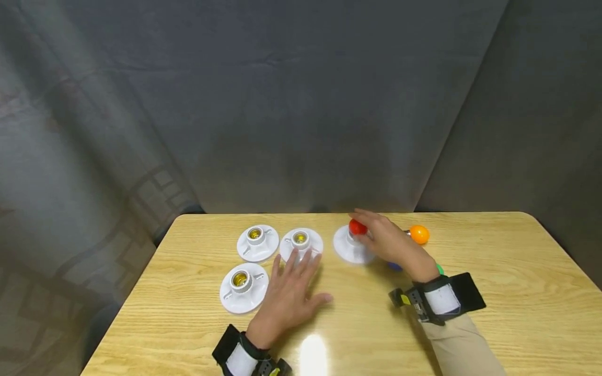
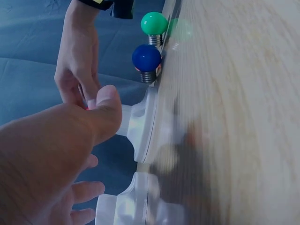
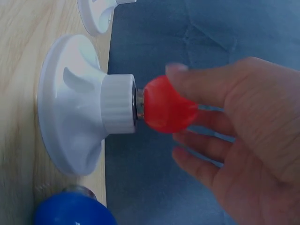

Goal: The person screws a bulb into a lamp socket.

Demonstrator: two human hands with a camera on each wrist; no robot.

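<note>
**Table and backdrop**

A pale, wood-grained table (image 1: pixel 527 303) with rounded far corners spans the lower part of the head view. Behind it hangs a grey cloth (image 1: pixel 301 115), crossed at right by a slanting fold or seam. Faint brick-like lines (image 1: pixel 164 180) mark the cloth at left; glare (image 1: pixel 313 355) whitens the near tabletop.

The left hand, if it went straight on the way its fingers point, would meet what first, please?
Probably the empty white socket nearest the red bulb: the left hand points that way and hides part of its edge in the head view. Height is unclear, so it might pass above.
</note>
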